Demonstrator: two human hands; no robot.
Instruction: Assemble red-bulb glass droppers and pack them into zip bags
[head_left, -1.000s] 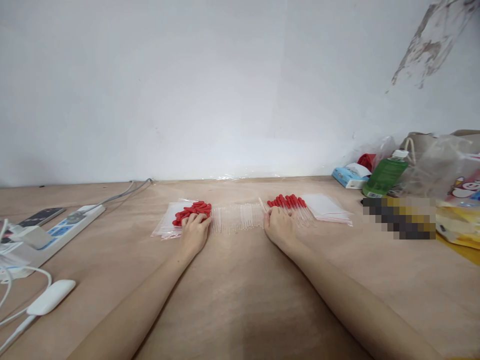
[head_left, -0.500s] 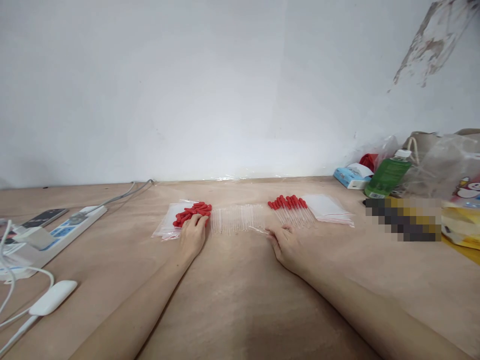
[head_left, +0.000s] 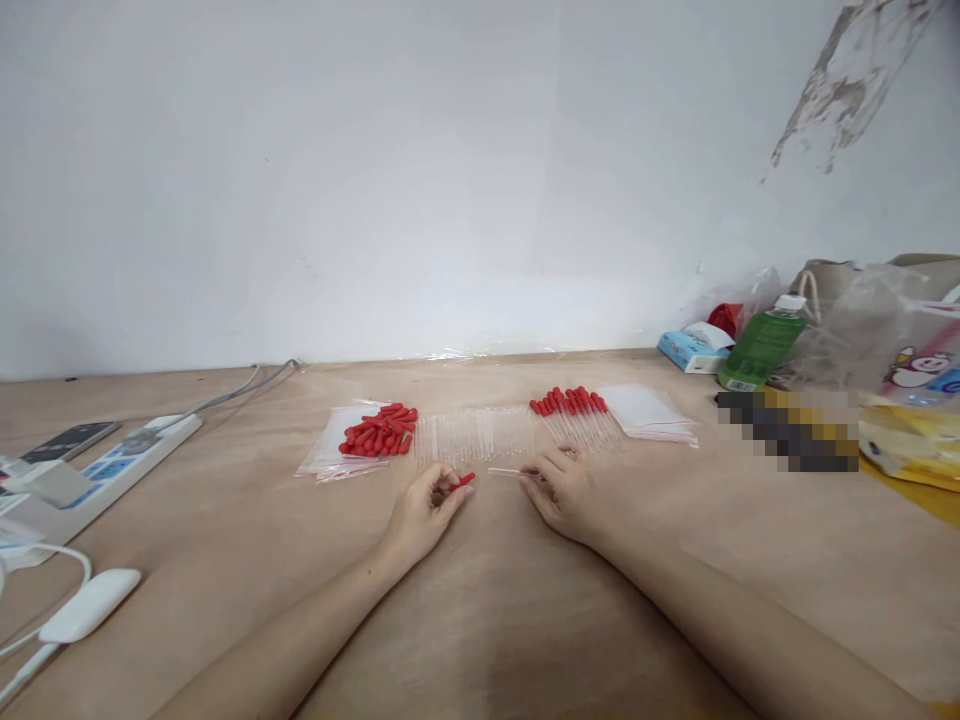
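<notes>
Pinched in my left hand (head_left: 424, 508) is a red rubber dropper bulb (head_left: 463, 481), its end pointing right. My right hand (head_left: 561, 490) grips a thin clear dropper tube (head_left: 504, 471), which points left toward the bulb; the two are a small gap apart. Behind my left hand lies a pile of loose red bulbs (head_left: 379, 432) on clear plastic bags (head_left: 322, 448). A row of clear tubes (head_left: 472, 433) lies in the middle. Beyond my right hand are several droppers with red bulbs (head_left: 568, 402) fitted on their tubes.
White plastic bags (head_left: 649, 412) are stacked at the right. Farther right stand a tissue box (head_left: 691, 352) and a green bottle (head_left: 763, 345), near a yellow package (head_left: 911, 445). At the left lie a power strip (head_left: 142, 470), a phone (head_left: 71, 442) and a white cable adapter (head_left: 91, 605).
My left hand has come away from the red pile, moving right and nearer to me with a bulb. My right hand still holds the tube, now level and apart from the row.
</notes>
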